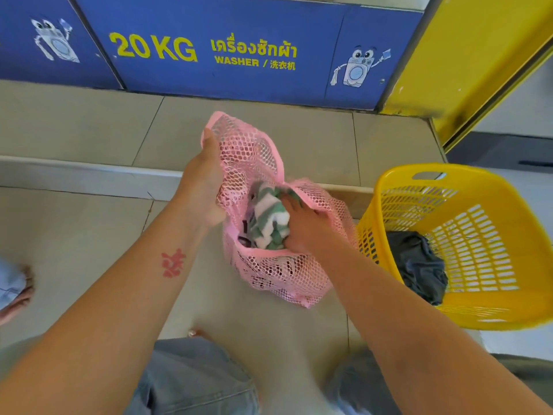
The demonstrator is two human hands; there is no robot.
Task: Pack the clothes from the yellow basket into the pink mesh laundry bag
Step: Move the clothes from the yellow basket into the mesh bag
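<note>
The pink mesh laundry bag sits on the tiled floor in the middle, its mouth held wide. My left hand grips the bag's far rim and lifts it up. My right hand is inside the mouth, closed on a green-and-white striped garment that lies on top of darker clothes in the bag. To the right stands the yellow basket, tilted toward me, with a dark grey-blue garment in its bottom.
A blue washer panel marked 20 KG runs along the back above a low tiled step. A yellow frame rises at the right. My knees in light jeans are at the bottom; another person's foot is at the left edge.
</note>
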